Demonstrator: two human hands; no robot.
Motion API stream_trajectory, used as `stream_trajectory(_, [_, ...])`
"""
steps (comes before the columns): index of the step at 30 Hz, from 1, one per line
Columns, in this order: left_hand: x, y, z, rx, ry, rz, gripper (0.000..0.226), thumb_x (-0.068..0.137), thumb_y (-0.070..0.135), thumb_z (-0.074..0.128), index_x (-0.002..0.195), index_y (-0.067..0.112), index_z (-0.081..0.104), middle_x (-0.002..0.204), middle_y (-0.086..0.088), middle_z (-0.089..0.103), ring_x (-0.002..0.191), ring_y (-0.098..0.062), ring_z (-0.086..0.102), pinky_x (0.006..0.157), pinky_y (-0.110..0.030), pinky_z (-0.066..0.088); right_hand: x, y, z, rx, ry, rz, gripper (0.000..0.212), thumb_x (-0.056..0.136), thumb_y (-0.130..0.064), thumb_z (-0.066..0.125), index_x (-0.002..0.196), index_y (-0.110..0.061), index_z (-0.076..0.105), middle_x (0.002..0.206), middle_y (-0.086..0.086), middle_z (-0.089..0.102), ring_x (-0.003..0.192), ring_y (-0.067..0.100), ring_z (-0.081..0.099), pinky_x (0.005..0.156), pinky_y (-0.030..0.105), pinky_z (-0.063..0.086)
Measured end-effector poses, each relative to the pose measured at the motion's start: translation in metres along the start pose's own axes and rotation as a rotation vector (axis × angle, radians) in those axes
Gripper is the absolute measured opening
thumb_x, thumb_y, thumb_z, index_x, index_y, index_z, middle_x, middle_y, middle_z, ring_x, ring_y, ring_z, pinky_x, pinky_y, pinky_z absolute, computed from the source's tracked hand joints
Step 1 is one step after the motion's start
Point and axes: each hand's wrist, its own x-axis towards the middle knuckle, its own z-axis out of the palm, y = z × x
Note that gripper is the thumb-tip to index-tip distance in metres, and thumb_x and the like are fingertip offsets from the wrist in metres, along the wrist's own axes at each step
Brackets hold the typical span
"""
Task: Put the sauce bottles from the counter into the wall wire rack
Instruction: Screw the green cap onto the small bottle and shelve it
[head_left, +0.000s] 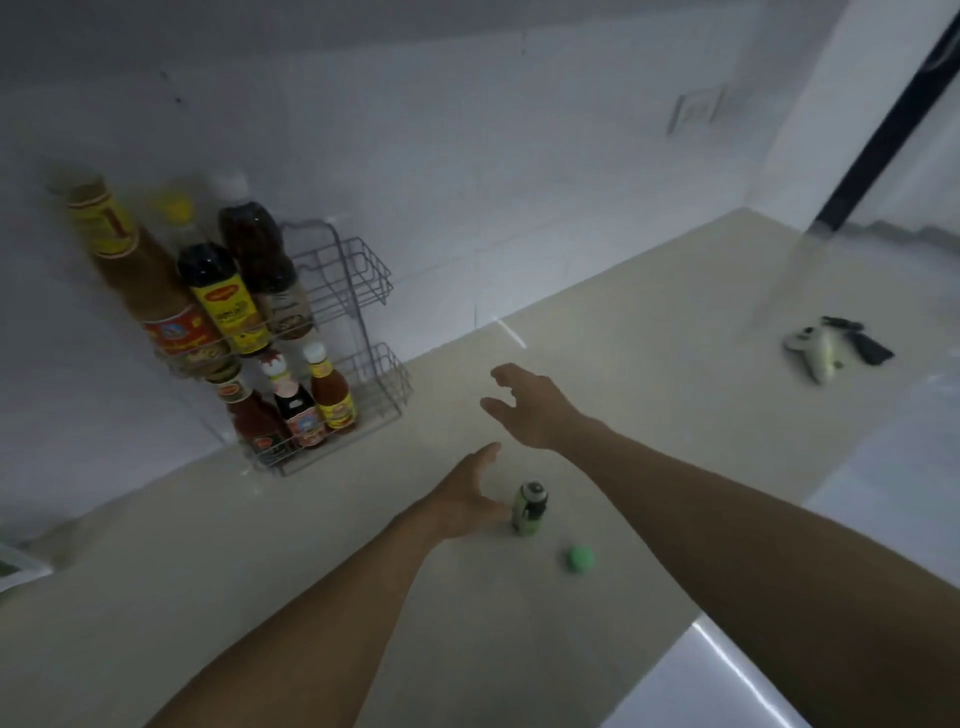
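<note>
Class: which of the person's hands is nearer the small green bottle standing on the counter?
Left. The left hand is right beside the small green bottle, apparently touching it; the right hand hovers open farther back.

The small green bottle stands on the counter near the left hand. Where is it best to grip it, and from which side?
Probably around the body of the small green bottle, below its cap. It stands upright and narrow, and the open left hand is already beside it on its left, so a sideways wrap from the left suits it.
</note>
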Motion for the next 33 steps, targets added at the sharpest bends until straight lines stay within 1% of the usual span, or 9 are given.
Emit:
stream_trajectory(5, [0.021,0.001,0.048,-0.046,-0.064,0.059,0.102,0.070,0.010,0.081,0.156,0.021,0.027,0.152,-0.001,0.037,0.137,-0.017,0.040,0.107,-0.031,0.039,-0.051,0.066,0.016,-0.026,-0.029,0.169,0.042,0.101,-0.024,0.047,0.142,-0.014,0.044,0.142,0.012,0.050,0.127,0.029,0.049,0.106,0.035,0.038])
stream_trajectory(7, [0.024,-0.002,0.065,-0.071,0.004,0.064,0.081,0.079,0.001,0.073,0.149,0.022,0.037,0.139,0.000,0.048,0.125,-0.016,0.048,0.097,-0.024,0.040,-0.071,0.089,0.030,-0.042,-0.086,0.243,0.040,0.099,-0.019,0.049,0.139,-0.016,0.048,0.140,0.013,0.049,0.127,0.030,0.048,0.107,0.035,0.038])
stream_trajectory(10, [0.027,-0.007,0.082,-0.032,0.170,0.077,0.047,0.088,0.006,0.067,0.129,0.022,0.053,0.117,0.004,0.060,0.110,-0.018,0.058,0.089,-0.024,0.043,-0.099,0.113,0.055,-0.065,-0.188,0.326,0.042,0.093,-0.020,0.056,0.134,-0.020,0.053,0.135,0.013,0.045,0.124,0.033,0.049,0.106,0.035,0.040])
stream_trajectory(13, [0.025,-0.010,0.088,-0.046,0.195,0.101,0.035,0.088,0.007,0.068,0.120,0.017,0.057,0.106,0.002,0.062,0.099,-0.017,0.059,0.078,-0.016,0.039,-0.120,0.128,0.080,-0.109,-0.246,0.367,0.043,0.086,-0.024,0.065,0.129,-0.022,0.058,0.130,0.015,0.042,0.119,0.038,0.048,0.101,0.033,0.041])
stream_trajectory(16, [0.024,-0.009,0.086,-0.036,0.182,0.119,0.035,0.089,0.008,0.067,0.122,0.014,0.055,0.106,0.002,0.060,0.096,-0.014,0.055,0.077,-0.016,0.037,-0.125,0.132,0.090,-0.127,-0.244,0.342,0.035,0.086,-0.017,0.064,0.121,-0.020,0.065,0.125,0.016,0.045,0.115,0.037,0.050,0.095,0.028,0.040])
stream_trajectory(20, [0.025,-0.010,0.077,-0.041,0.206,0.094,0.032,0.090,0.021,0.066,0.119,0.018,0.050,0.111,-0.004,0.061,0.099,-0.021,0.059,0.088,-0.034,0.048,-0.107,0.116,0.065,-0.033,-0.161,0.293,0.031,0.087,-0.016,0.065,0.118,-0.017,0.067,0.122,0.014,0.056,0.113,0.031,0.056,0.092,0.025,0.040])
stream_trajectory(25, [0.009,0.011,0.050,-0.238,0.196,0.088,0.024,0.087,0.023,0.060,0.105,0.022,0.045,0.089,-0.009,0.052,0.077,-0.023,0.053,0.068,-0.037,0.046,-0.073,0.064,-0.004,0.503,0.015,0.277,0.014,0.084,-0.011,0.067,0.097,-0.016,0.071,0.094,0.009,0.068,0.083,0.021,0.063,0.082,0.037,0.056])
stream_trajectory(29, [-0.007,0.029,0.027,-0.304,0.312,0.133,0.020,0.074,0.024,0.062,0.087,0.026,0.047,0.075,-0.005,0.054,0.063,-0.022,0.054,0.049,-0.029,0.045,-0.051,0.019,-0.047,0.691,-0.115,0.173,0.018,0.085,-0.002,0.067,0.103,-0.005,0.070,0.093,0.011,0.068,0.085,0.019,0.065,0.077,0.025,0.057])
stream_trajectory(33, [-0.020,0.041,0.004,-0.296,0.372,0.223,0.022,0.073,0.014,0.070,0.076,0.026,0.053,0.063,0.000,0.053,0.053,-0.018,0.049,0.049,-0.032,0.041,-0.036,-0.015,-0.067,0.497,-0.262,0.014,0.026,0.083,-0.009,0.077,0.108,-0.008,0.072,0.102,0.009,0.072,0.090,0.016,0.066,0.076,0.020,0.055])
